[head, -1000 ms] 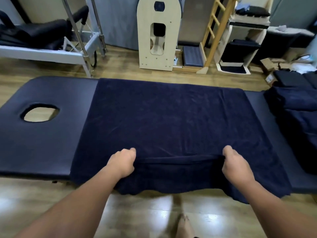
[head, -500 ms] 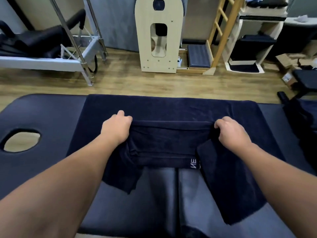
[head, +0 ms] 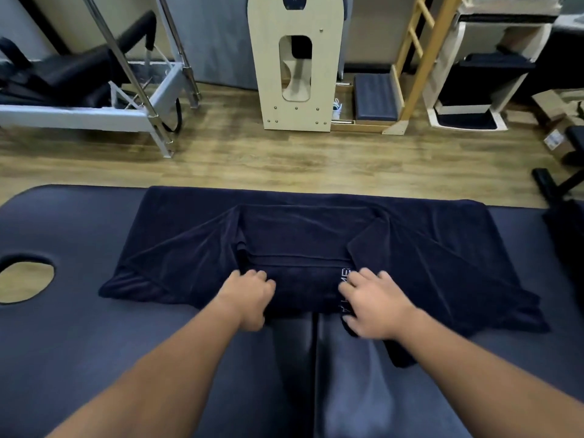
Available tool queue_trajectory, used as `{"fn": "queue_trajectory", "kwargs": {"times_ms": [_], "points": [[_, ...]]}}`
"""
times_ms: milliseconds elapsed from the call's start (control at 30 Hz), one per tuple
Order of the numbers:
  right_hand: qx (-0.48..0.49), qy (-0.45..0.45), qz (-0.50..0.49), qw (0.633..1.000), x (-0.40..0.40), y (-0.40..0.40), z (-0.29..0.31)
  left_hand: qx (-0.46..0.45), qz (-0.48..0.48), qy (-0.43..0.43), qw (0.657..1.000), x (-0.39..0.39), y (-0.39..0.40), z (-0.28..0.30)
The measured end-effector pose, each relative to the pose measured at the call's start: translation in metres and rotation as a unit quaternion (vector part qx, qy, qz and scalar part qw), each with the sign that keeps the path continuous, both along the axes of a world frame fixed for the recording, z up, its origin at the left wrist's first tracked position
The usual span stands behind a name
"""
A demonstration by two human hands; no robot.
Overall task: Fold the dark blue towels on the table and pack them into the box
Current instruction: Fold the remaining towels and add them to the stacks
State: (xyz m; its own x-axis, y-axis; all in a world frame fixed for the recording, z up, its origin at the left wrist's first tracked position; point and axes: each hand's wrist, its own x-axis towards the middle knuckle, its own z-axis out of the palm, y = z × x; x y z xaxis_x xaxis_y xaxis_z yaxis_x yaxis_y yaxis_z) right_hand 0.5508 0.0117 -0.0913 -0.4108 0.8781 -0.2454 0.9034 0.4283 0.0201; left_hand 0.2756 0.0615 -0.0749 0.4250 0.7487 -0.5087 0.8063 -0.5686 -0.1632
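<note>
One dark blue towel (head: 316,241) lies folded over on the massage table (head: 79,327), well right of the table's face hole (head: 25,281). Both hands rest on the towel's near edge: left hand (head: 249,298) with fingers loosely bent, right hand (head: 376,306) spread flat, neither gripping.

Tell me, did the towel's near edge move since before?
Yes. The towel hung over the table's near side; now that edge is folded up toward the far side, under both hands.
</note>
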Motion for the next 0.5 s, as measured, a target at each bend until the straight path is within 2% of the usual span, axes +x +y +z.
{"fn": "queue_trajectory", "kwargs": {"times_ms": [167, 500], "points": [[-0.004, -0.059, -0.174, 0.983, 0.010, -0.013, -0.013, 0.053, 0.027, 0.046, 0.997, 0.006, -0.010, -0.015], [-0.026, -0.077, -0.215, 0.973, 0.006, -0.051, -0.009, 0.040, 0.040, 0.029, 0.998, -0.001, -0.052, -0.013]]}}
